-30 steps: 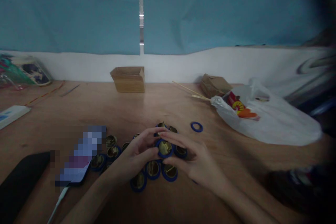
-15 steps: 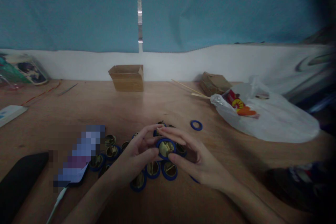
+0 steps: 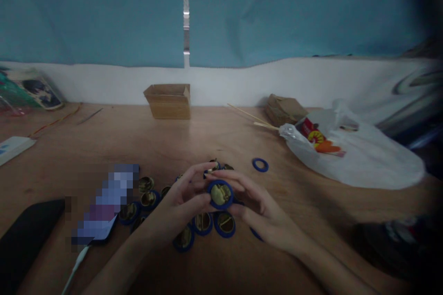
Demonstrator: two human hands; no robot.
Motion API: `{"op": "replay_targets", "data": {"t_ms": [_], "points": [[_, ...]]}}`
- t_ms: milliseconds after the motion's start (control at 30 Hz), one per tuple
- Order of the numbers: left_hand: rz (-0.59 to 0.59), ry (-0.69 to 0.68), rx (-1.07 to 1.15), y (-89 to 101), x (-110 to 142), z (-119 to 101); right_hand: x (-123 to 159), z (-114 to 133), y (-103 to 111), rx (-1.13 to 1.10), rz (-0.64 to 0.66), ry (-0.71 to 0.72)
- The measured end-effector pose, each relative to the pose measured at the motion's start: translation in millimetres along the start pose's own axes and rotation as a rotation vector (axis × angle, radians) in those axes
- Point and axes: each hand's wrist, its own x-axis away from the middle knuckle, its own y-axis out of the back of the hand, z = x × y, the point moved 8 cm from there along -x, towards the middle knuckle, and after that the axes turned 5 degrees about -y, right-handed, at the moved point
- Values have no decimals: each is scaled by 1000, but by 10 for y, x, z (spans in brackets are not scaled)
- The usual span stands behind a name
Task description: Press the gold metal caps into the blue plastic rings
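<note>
A round pin badge (image 3: 219, 194) with a blue ring about it is held up between my two hands, its gold metal back and pin toward me. My left hand (image 3: 187, 196) pinches its left edge between thumb and fingers. On the other side, my right hand (image 3: 258, 205) has its thumb and fingers closed at the right edge. Several more blue-rimmed badges lie below and around, among them one badge (image 3: 224, 224) under the held one and another badge (image 3: 183, 238) to its left. A loose blue ring (image 3: 260, 164) rests beyond my right hand.
A phone (image 3: 104, 207) with a white cable lies left, beside a black object (image 3: 31, 226). At the back stand an open cardboard box (image 3: 169, 105) and a brown package (image 3: 285, 109). A white plastic bag (image 3: 374, 161) and thin sticks (image 3: 254, 116) are on the right.
The held badge has turned slightly and moved a little up. My right thumb has shifted right and down along its edge. The other things lie as before.
</note>
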Motion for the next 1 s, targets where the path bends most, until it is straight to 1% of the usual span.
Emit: {"op": "replay_targets", "data": {"t_ms": [67, 233, 367, 467, 600, 833, 1000], "points": [[11, 5, -13, -18, 4, -3, 2, -5, 4, -29, 1, -1], [-8, 25, -37, -9, 8, 0, 16, -30, 13, -49, -4, -30], [24, 26, -25, -10, 13, 5, 24, -42, -17, -96, 31, -32], [16, 31, -25, 6, 21, 16, 23, -48, -15, -125, 19, -37], [10, 42, -5, 2, 27, 39, 17, -18, -11, -123, -2, -28], [34, 23, -28, -26, 13, 47, 22, -6, -39, -123, 20, -26], [24, 30, -33, -28, 17, 70, 39, 8, -44, -111, 25, -47]]}}
